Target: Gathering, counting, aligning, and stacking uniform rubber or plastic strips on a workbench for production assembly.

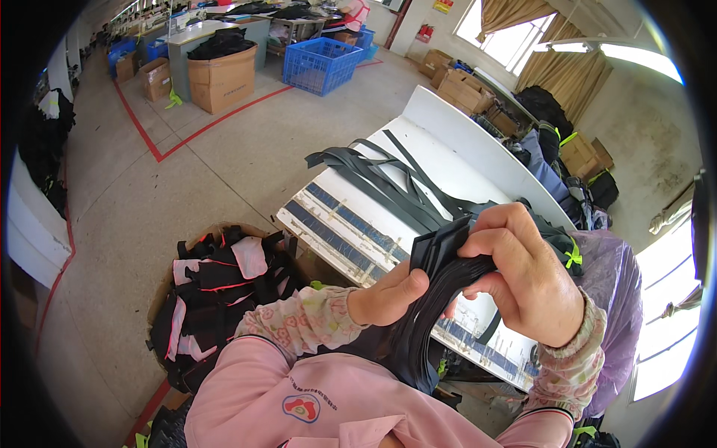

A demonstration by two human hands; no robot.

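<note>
Bundled black strips (420, 328) hang in a curve in front of the person's chest, over the near edge of a white table (463, 175), their upper ends raised between both hands. The left hand (390, 297) curls round the stack, thumb along its side, its other fingers mostly hidden behind it. The right hand (526, 272) is bent into a pinch, thumb and fingers gripping near the top ends.

Just beyond the hands, loose dark strips (373, 179) sprawl over the tabletop, crowding its middle, and a raised white panel (482, 142) bounds the far side. Close on the left, a carton piled with black-and-pink pieces (216, 287) stands against the table's end; on the right, purple plastic sheeting (609, 299) bulges beside the right forearm. Farther off are a blue crate (317, 69), a carton of black material (222, 82) and stacked cardboard boxes (463, 91) beneath the window.
</note>
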